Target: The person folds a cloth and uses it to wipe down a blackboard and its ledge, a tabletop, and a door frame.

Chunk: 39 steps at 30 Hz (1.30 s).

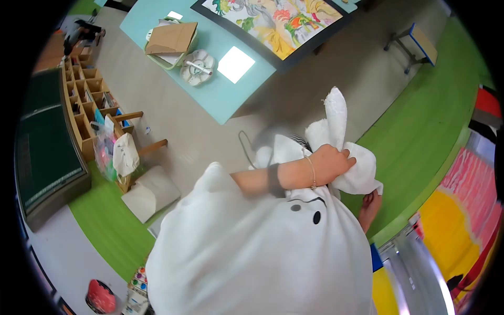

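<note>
While a flower-shaped palette (197,73) rests on the pale-blue surface (233,97) at 11 o'clock, a person's left hand (332,164) clenches its grip around a white cloth (363,170) at 3 o'clock; at 4, the right hand (372,201) pinches its lower edge.

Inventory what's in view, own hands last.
Cloth: one, white, at hands
Table: one, teal, top
Picture: one, multicoloured, top
Basket: one, green, on table
Cardboard: one, brown, on basket
Palette: one, white, on table
Pen: one, white, on palette
Stool: one, tan, right
Shelf: one, brown, left
Board: one, green, left
Bag: one, white, left
Paint set: one, multicoloured, bottom
Panel: one, pink-yellow, right
Person: one, dark-clothed, left
Shirt: one, white, bottom
Left hand: one, bare, on cloth
Right hand: one, bare, at cloth
</note>
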Each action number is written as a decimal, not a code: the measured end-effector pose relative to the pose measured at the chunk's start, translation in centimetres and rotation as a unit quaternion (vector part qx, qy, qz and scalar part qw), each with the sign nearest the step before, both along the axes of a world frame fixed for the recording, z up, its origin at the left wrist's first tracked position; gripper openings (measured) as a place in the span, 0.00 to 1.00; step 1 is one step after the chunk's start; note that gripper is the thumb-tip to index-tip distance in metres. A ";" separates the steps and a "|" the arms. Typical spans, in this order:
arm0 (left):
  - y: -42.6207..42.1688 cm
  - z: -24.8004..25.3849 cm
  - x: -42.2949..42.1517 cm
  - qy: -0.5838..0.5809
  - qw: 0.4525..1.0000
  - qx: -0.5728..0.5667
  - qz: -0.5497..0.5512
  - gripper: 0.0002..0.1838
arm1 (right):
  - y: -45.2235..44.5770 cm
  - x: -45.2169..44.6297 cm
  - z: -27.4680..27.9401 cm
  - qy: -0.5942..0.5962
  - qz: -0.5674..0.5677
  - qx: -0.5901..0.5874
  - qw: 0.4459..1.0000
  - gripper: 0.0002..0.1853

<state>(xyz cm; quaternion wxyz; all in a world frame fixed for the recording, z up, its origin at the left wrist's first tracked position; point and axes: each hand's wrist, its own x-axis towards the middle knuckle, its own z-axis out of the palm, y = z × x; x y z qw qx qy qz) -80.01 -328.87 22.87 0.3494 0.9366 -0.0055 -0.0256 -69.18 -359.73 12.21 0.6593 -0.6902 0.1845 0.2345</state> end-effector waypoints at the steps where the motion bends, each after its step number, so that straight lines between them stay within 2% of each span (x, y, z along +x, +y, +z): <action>1: -1.5 -0.5 1.8 -0.011 1.000 0.003 0.016 0.16 | 0.9 2.5 1.5 -0.007 -0.015 -0.023 1.000 0.05; 3: -4.4 0.0 5.9 -0.032 0.999 0.002 0.039 0.16 | 2.1 8.1 5.4 -0.027 -0.047 -0.072 0.996 0.09; 7: -7.1 1.5 12.0 -0.036 0.998 -0.005 0.054 0.17 | -3.0 20.0 6.1 -0.046 0.101 0.015 0.994 0.09; 10: -7.5 2.8 15.0 -0.007 0.998 -0.026 0.065 0.18 | -0.4 25.2 7.1 -0.083 0.066 -0.004 0.994 0.07; 12: -7.8 2.1 17.7 0.003 0.995 -0.027 0.091 0.19 | -2.6 31.0 3.8 -0.070 0.134 0.078 0.985 0.12; 14: -7.7 0.9 20.0 0.035 0.992 -0.050 0.107 0.20 | 2.9 32.3 4.4 -0.095 0.108 0.087 0.986 0.17; 15: -7.3 0.1 21.1 0.052 0.990 -0.060 0.114 0.20 | 3.0 35.0 1.9 -0.087 0.122 0.088 0.985 0.21; 17: -6.4 -1.5 23.6 0.077 0.986 -0.081 0.127 0.21 | 6.1 38.0 0.1 -0.070 0.136 0.085 0.985 0.19; 20: -3.6 -3.3 27.6 0.092 0.978 -0.099 0.161 0.20 | 11.5 42.6 -2.0 -0.064 0.189 0.102 0.975 0.17; 23: 0.7 -3.6 32.9 0.113 0.964 -0.122 0.207 0.19 | 17.0 49.5 -1.7 -0.051 0.224 0.092 0.969 0.14; 25: 5.1 -3.3 37.4 0.120 0.959 -0.124 0.225 0.19 | 22.5 55.1 -0.2 -0.058 0.215 0.084 0.971 0.12; 30: 15.8 -1.0 48.4 0.127 0.952 -0.108 0.256 0.19 | 33.9 68.5 5.7 -0.099 0.287 0.046 0.952 0.10; 31: 17.5 -0.6 50.4 0.098 0.953 -0.093 0.272 0.19 | 35.5 70.7 6.4 -0.110 0.293 0.044 0.949 0.10; 36: 22.5 -0.3 57.6 0.029 0.954 -0.076 0.289 0.23 | 38.2 76.3 8.0 -0.132 0.244 0.072 0.958 0.13; 39: 24.8 0.0 60.6 0.101 0.958 -0.113 0.244 0.26 | 38.4 77.2 6.6 -0.129 0.202 0.060 0.969 0.14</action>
